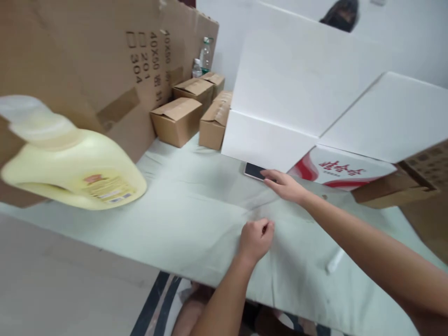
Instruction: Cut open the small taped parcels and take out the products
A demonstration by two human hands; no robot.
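My right hand (284, 185) reaches across the cloth, its fingers stretched over the right end of a dark-screened smartphone (255, 171). The phone lies flat under the lower edge of a white carton flap (269, 137); its right end is covered by my fingers. Closer to me, my left hand (256, 240) is curled into a loose fist just above or on the cloth. Nothing shows between its fingers, only a dark gap by the thumb. A small white object (335, 260), blurred, lies beneath my right forearm.
A large pale-yellow jug (75, 163) stands tilted in view at left, before a tall cardboard sheet (87, 56). Several small brown boxes (177, 122) and two plastic bottles (206, 55) sit behind. At right is an open carton with red markings (343, 168). A person (341, 16) is beyond.
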